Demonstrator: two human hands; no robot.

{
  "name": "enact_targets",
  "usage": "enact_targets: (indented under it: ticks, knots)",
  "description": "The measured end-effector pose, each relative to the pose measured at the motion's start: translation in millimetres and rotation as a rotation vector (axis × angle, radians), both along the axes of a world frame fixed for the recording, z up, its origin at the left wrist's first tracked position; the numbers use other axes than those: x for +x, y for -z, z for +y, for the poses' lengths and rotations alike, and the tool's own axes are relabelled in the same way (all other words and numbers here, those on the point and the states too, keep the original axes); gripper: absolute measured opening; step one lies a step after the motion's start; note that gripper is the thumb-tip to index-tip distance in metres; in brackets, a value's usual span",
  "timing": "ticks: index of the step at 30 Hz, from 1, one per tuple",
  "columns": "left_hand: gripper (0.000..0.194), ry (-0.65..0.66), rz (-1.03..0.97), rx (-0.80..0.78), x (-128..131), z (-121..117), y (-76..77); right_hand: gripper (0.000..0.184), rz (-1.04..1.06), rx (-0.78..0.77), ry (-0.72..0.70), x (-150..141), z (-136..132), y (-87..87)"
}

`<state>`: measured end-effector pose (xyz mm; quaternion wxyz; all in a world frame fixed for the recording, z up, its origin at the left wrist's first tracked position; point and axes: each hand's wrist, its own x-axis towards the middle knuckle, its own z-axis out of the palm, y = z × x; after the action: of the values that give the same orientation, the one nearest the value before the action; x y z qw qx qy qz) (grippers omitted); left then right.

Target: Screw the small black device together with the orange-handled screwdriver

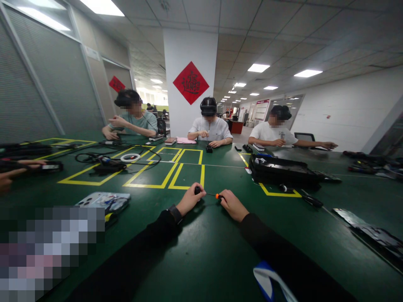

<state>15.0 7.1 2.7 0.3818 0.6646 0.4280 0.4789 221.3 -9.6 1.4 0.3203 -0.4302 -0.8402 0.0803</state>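
Note:
My left hand [189, 200] is closed round a small black rounded part [197, 190], held just above the green table. From the right, my right hand [233, 205] grips a screwdriver [218, 196] by its handle, which shows orange and black. Its thin shaft points left, and the tip is close to the fingers of my left hand. Whether the tip touches the black part, I cannot tell. My fingers hide most of the handle and some of the part.
A black tray [283, 170] stands right of centre, with a black-handled tool [312, 201] nearer me. Cables and a white ring [130, 157] lie at left. Yellow tape [146, 185] marks the table [208, 260]. Several people sit around it; a blue-white strap [267, 279] lies in front.

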Motion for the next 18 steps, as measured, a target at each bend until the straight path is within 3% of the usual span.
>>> enact_targets:
  ticks: [6, 18]
  knots:
    - [0.017, 0.008, -0.006, -0.005, -0.6, -0.4, -0.8, 0.022, 0.071, -0.019, -0.022, 2.1, -1.1, -0.6]
    - [0.019, 0.012, -0.004, 0.013, -1.1, 1.1, 2.0, 0.017, 0.137, -0.032, 0.015, -0.2, -6.3, -3.4]
